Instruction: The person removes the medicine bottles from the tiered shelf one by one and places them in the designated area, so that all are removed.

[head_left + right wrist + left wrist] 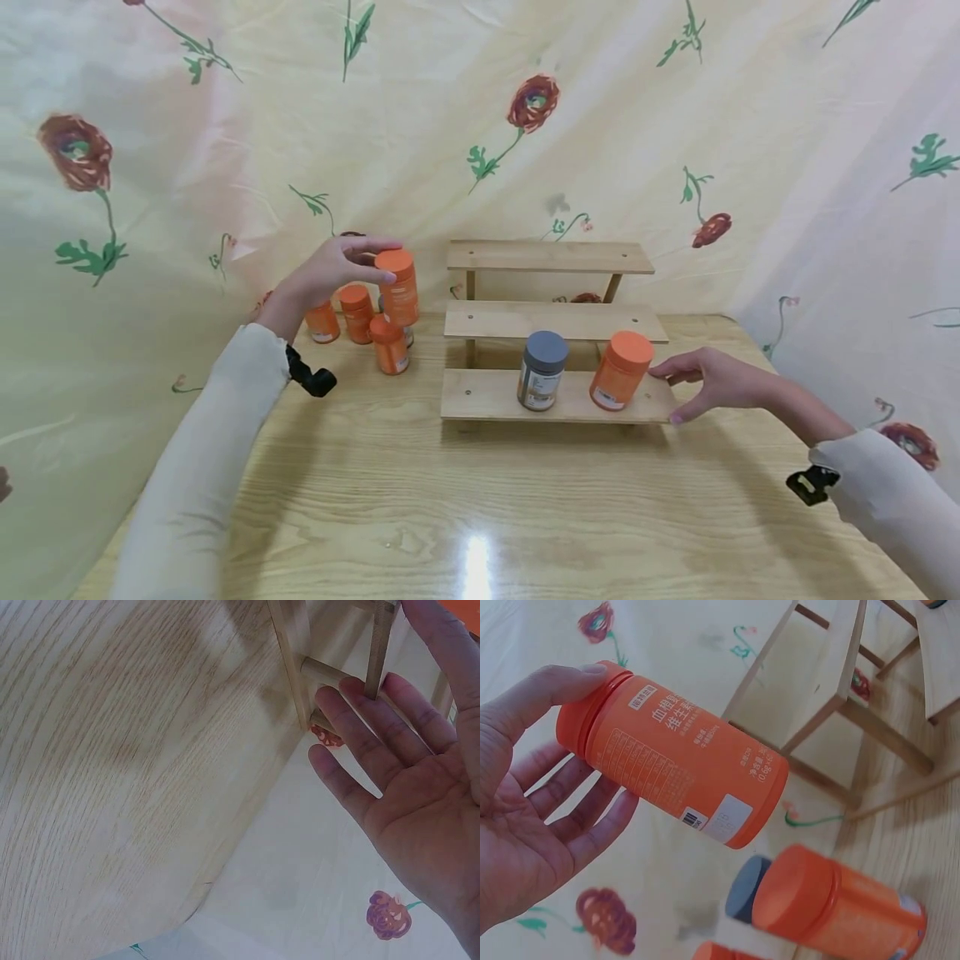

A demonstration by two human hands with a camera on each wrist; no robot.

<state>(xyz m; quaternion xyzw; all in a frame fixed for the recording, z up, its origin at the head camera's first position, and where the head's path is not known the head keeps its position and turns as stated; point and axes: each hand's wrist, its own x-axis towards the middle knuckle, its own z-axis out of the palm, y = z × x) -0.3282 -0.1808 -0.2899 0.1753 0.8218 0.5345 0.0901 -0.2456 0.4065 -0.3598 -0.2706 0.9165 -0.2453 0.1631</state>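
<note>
My left hand [330, 271] grips an orange supplement bottle [401, 298] by its lid, raised above the table left of a three-tier wooden rack [525, 321]. In the left wrist view, the thumb lies over the lid [574, 724] and the fingers curl beneath. White print and a pale label show on the bottle's side. My right hand [723, 383] holds the right end of the rack's lowest shelf, thumb at the front corner and fingertips at the rear one. On that shelf stand a grey-lidded bottle [542, 375] and another orange bottle [621, 371].
Several orange bottles [389, 346] stand on the table to the rack's left, with a grey-lidded one [746, 889] partly hidden among them. Flower-patterned cloth [390, 125] hangs behind and at both sides of the wooden table [525, 508]. The two upper shelves [551, 257] bear nothing.
</note>
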